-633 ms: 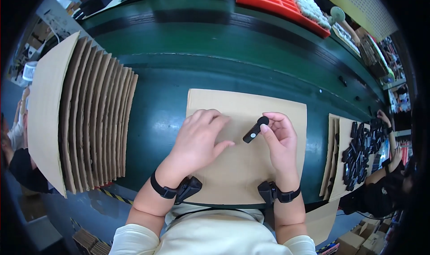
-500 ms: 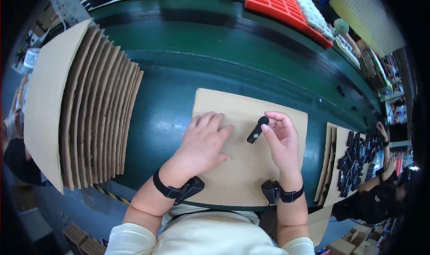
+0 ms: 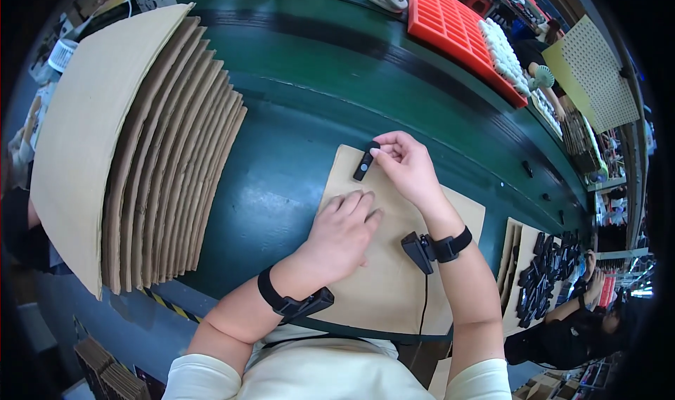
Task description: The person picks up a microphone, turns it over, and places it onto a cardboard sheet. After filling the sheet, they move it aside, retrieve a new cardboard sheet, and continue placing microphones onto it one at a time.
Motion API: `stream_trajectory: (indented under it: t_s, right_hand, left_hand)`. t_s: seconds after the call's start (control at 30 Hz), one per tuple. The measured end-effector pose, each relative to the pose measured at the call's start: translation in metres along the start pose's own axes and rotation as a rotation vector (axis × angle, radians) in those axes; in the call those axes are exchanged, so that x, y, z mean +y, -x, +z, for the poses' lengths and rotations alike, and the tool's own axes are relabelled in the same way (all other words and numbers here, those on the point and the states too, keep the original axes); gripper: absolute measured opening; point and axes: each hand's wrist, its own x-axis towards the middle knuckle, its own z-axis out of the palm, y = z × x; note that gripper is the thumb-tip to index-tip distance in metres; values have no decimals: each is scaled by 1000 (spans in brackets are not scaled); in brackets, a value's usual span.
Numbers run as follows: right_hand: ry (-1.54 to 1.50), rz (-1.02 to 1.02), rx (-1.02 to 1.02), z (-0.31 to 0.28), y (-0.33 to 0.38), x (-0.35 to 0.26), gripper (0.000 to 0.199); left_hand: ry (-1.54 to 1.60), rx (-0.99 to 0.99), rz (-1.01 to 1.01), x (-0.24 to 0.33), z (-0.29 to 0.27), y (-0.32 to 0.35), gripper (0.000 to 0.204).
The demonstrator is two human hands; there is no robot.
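My right hand (image 3: 406, 162) pinches a small black clip-on microphone (image 3: 363, 166) between thumb and fingers. The microphone has a slim body with a pale round button, and my fingers cover its upper end. It is over the far left corner of a flat brown cardboard sheet (image 3: 401, 287); whether it touches the sheet I cannot tell. Nearer to me, my left hand (image 3: 342, 235) lies over the sheet's left part with its fingers spread, holding nothing. Each wrist wears a black strap with a small black device.
A tall stack of cardboard sheets (image 3: 74, 161) leans at the left on the green table (image 3: 260, 168). Many black pieces (image 3: 541, 277) lie on cardboard at the right, beside a co-worker's arm (image 3: 573, 298). A red compartment tray (image 3: 450, 31) with white items stands at the far side.
My right hand has carried the microphone away from me and left, from the sheet's middle to its far left corner. My left hand stays on the sheet; the view has shifted slightly.
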Motion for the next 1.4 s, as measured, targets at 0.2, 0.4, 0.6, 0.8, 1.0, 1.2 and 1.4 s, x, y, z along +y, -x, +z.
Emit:
stream_trajectory:
  t_s: [0.2, 0.4, 0.6, 0.8, 1.0, 1.2, 1.4]
  right_hand:
    - [112, 15, -65, 11, -11, 17, 17]
    - [235, 38, -69, 16, -13, 7, 17]
    - [255, -17, -73, 17, -13, 9, 20]
    - [271, -23, -35, -4, -6, 9, 20]
    - [502, -69, 247, -73, -8, 46, 20]
    - [886, -73, 528, -186, -7, 113, 29]
    - [1078, 396, 691, -267, 2, 156, 53]
  left_hand:
    - [1, 25, 9, 1, 4, -1, 84]
    - [-5, 36, 10, -2, 3, 2, 83]
    - [4, 23, 19, -2, 2, 0, 82]
    - [20, -29, -1, 0, -3, -1, 82]
    - [36, -51, -14, 2, -7, -2, 81]
    - [17, -32, -1, 4, -9, -3, 78]
    - [26, -33, -21, 5, -9, -5, 76]
